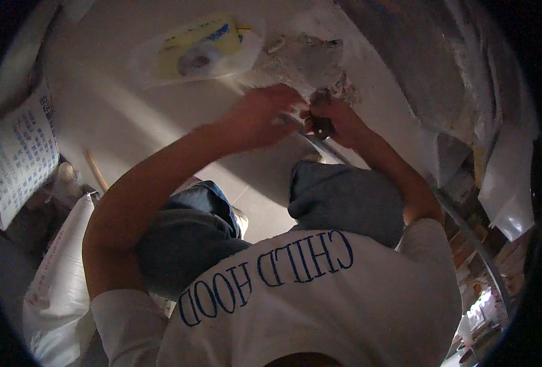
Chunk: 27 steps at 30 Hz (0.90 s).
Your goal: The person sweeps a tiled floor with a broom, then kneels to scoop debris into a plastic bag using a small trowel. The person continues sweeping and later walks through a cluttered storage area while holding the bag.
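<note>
My right hand [333,114] is closed around a dark object with a round end [321,128], probably a tool handle, with one small bright spot on it. Close beside it, my left hand [275,114] is bent inward, its fingertips near the right fingers. Blur and shade hide whether the left fingers pinch anything. A grey strip or tube [328,149] runs below the hands towards my right knee. Just beyond them is a rough, broken patch [303,59] in the pale surface.
A clear plastic bag [142,69] with a yellow printed sheet and a round item lies beyond my left hand. Printed white sacks [20,151] [62,284] stand at left, near a thin wooden stick [96,169]. At right are a grey hose [477,247] and plastic sheeting [505,197].
</note>
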Motion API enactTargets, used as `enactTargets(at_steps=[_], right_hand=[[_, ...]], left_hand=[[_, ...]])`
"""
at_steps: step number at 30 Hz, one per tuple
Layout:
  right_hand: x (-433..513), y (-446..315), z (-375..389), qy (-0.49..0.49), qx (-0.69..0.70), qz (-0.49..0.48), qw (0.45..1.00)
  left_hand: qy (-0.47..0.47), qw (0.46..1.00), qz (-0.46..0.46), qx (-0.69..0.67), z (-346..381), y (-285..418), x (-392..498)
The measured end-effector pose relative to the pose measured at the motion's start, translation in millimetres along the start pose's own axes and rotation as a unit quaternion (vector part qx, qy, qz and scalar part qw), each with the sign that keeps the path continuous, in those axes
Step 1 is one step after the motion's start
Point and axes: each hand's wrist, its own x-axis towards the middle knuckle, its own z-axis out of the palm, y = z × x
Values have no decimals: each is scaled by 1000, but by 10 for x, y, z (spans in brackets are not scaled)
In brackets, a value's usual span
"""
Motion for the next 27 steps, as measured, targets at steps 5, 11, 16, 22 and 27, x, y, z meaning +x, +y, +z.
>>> enactTargets(at_steps=[5, 11, 16, 22, 27], right_hand=[[133, 859, -287, 173, -536, -45, 825], [252, 1397, -353, 204, -576, -74, 788], [107, 1152, -202, 145, -521, -113, 834], [42, 1315, -299, 15, -444, -34, 895], [152, 822, -101, 16, -551, -90, 830]], left_hand=[[86, 979, -184, -5, -331, -272, -184], [120, 967, -227, 4, -524, -285, -273], [57, 981, -141, 121, -443, -380, -303], [72, 976, -205, 2, -378, -440, -239], [204, 964, -94, 140, -786, -561, -216]])
